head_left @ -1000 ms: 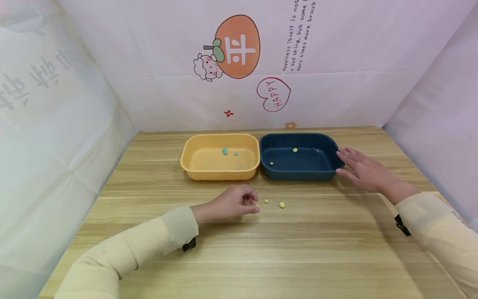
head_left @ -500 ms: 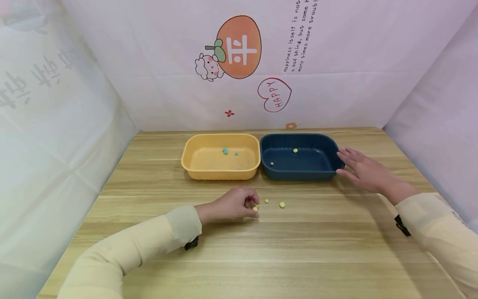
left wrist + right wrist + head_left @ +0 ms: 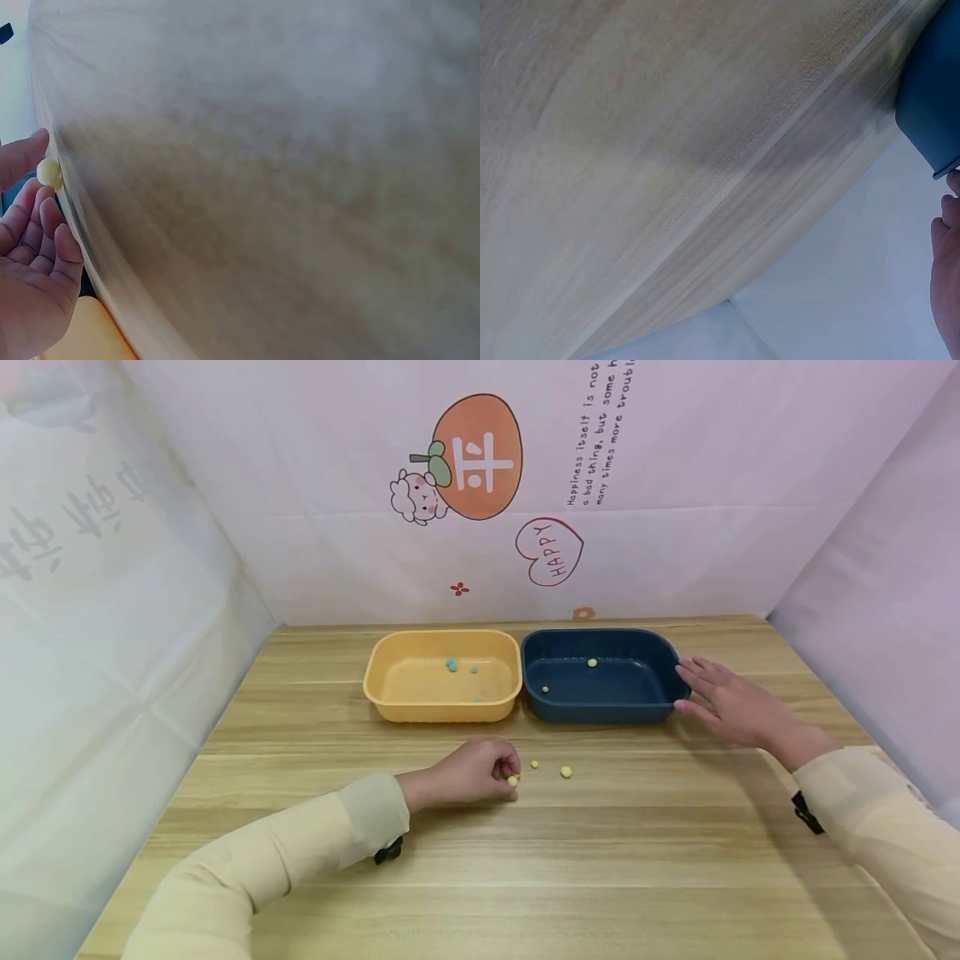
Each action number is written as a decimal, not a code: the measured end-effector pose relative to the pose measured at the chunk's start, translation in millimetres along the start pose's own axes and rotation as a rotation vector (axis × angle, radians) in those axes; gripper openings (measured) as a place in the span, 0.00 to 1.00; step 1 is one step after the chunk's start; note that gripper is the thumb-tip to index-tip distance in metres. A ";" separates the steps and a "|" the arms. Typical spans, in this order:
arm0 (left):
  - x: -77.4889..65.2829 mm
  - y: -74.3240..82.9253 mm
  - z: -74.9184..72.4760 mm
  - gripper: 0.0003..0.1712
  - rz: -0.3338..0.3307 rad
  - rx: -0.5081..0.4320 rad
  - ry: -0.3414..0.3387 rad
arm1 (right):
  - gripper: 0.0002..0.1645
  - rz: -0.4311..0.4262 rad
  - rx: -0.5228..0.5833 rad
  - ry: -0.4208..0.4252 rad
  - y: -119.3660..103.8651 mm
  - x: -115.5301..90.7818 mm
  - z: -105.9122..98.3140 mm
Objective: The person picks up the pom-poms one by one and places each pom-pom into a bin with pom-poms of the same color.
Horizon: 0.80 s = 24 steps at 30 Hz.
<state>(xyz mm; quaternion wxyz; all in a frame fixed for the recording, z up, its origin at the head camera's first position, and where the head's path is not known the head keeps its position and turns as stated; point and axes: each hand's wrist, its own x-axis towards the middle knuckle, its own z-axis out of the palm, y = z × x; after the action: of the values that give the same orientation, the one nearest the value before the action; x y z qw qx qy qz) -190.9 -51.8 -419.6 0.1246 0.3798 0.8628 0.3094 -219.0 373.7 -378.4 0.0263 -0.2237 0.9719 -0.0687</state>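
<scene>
My left hand (image 3: 480, 770) is low over the table, front and centre. Between its thumb and curled fingertips it pinches a small yellow ball (image 3: 513, 781); the left wrist view shows the ball (image 3: 49, 173) at those fingertips. A second bit of yellow peeks out just behind it. Two more yellow balls, a small one (image 3: 535, 764) and a larger one (image 3: 566, 772), lie to the right of this hand. My right hand (image 3: 738, 703) has its fingers extended against the right end of the dark blue tub (image 3: 600, 713), which holds two yellow balls.
A yellow-orange tub (image 3: 442, 713) with several small blue-green balls (image 3: 452, 667) inside stands side by side with the blue one. Behind both, a white printed cloth (image 3: 337, 543) hangs at the table's back edge, with more cloth at both sides.
The left thumb and fingers have closed in on the yellow ball, which now shows more fully at the fingertips. The right hand and both tubs have stayed in place.
</scene>
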 end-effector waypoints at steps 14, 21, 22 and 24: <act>2.6 4.1 -0.9 0.10 -0.021 0.036 -0.023 | 0.43 -0.025 -0.015 0.006 0.7 -1.0 0.1; 4.3 2.1 0.9 0.10 -0.008 0.045 -0.019 | 0.43 -0.020 -0.014 -0.001 0.0 -1.1 -0.8; 4.6 1.9 1.2 0.10 -0.008 0.045 -0.019 | 0.43 -0.020 -0.011 0.001 -0.1 -1.2 -0.9; 4.7 1.7 1.4 0.10 -0.009 0.042 -0.019 | 0.43 -0.020 -0.007 0.003 -0.4 -1.3 -1.0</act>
<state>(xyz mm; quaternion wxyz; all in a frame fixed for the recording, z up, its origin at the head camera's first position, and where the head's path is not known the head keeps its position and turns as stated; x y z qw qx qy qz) -192.5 -46.9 -419.5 0.1265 0.3813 0.8696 0.2870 -217.8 374.0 -377.3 0.0236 -0.2333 0.9699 -0.0660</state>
